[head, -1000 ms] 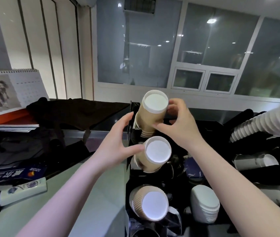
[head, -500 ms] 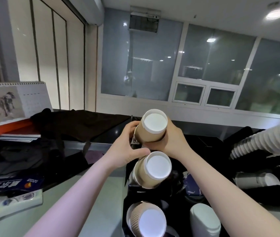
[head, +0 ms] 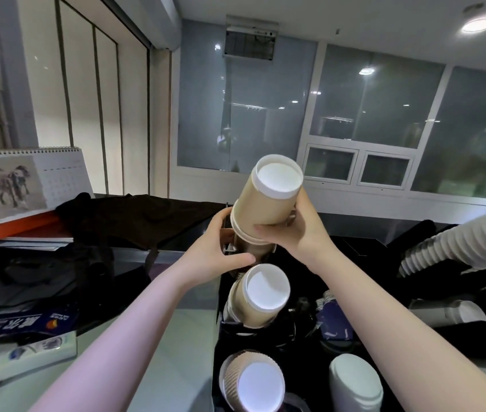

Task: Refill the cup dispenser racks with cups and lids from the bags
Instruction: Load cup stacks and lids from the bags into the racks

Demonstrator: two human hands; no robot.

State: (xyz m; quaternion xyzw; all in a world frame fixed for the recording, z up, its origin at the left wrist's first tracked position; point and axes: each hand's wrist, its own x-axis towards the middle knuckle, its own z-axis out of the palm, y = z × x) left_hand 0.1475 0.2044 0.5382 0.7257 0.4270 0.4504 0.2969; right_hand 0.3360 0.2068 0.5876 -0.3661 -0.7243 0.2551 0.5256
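Now the right hand (head: 301, 233) curls its fingers around a smooth tan paper cup stack (head: 265, 200) with a round white rim, held tilted at the top slot of the black dispenser rack (head: 216, 337), while the left hand (head: 221, 248) grips the rack's upper edge just under it. Below, a second smooth tan stack (head: 256, 295) and a ribbed brown stack (head: 250, 382) sit in lower slots. White ridged cups (head: 458, 248) lie to the right, a desk calendar (head: 22, 182) stands at far left.

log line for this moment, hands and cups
right hand: grips top cup stack | left hand: holds rack top slot | stack: partly seated
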